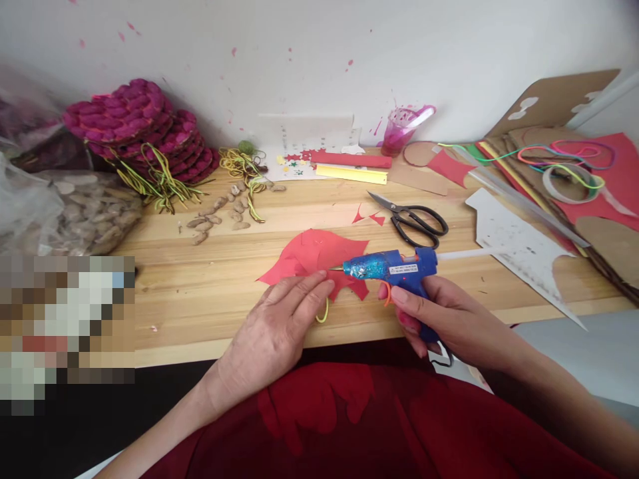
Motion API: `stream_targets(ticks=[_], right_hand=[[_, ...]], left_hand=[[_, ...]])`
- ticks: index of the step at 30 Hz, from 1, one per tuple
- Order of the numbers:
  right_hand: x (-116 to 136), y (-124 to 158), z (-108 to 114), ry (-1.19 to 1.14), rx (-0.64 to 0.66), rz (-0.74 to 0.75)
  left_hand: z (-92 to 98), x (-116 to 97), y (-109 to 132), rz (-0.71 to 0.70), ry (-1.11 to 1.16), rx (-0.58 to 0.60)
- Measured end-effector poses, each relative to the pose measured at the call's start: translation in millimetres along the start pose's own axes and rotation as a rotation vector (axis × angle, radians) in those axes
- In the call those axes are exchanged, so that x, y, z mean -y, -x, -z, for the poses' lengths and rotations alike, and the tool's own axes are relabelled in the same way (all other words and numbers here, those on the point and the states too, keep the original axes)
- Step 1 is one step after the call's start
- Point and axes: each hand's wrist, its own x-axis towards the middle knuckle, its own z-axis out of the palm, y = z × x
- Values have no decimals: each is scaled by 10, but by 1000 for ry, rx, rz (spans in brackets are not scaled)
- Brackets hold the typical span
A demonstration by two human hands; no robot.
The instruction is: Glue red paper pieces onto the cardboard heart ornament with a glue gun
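A blue hot glue gun (384, 265) with a white glue stick (462, 253) in its back is held in my right hand (439, 309), a finger at the orange trigger. Its metal nozzle points left, just above a cut red paper shape (319, 249) with pointed edges. My left hand (282, 313) lies over the lower left of the paper, fingers stretched out and close to the nozzle. What lies under those fingers is hidden. Beside them, a yellow-green cord loop (323, 311) shows below the paper. Black-handled scissors (412, 219) lie behind the glue gun.
Peanuts (217, 209) and tasselled purple woven pieces (144, 130) are at the back left, near a bag of peanuts (87, 209). Red scraps (369, 216) lie by the scissors. A stained cup (399, 132) stands against the wall. White board (514, 243), tape (572, 183) and cardboard (554, 100) occupy the right.
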Motion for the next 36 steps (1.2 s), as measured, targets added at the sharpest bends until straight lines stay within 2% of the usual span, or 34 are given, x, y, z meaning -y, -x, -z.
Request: stream_targets(ticks=[4,7,10,18,21,28,36], right_hand=[[-16,-23,3,-2,-14,-20],[-20,-28,0,5,-12,-31],[-10,-19,-11,-8,-11,-34],[9,-1,-10,0,-9,-17],[8,-3,-3,7,-6,-19],[13,14,-14,8,-15,-10],[17,17,-13,38,-13,-15]], left_hand=[[29,-49,-115,201,155,-136],[56,-76,-210,326,220,-145],[68,-76,-259,387,288,-137],[57,-86,-278,405,383,-137],[65,-82,-280,403,343,-164],[50,-66,-295,320,205,-135],[49,-88,-321,325,195,-133]])
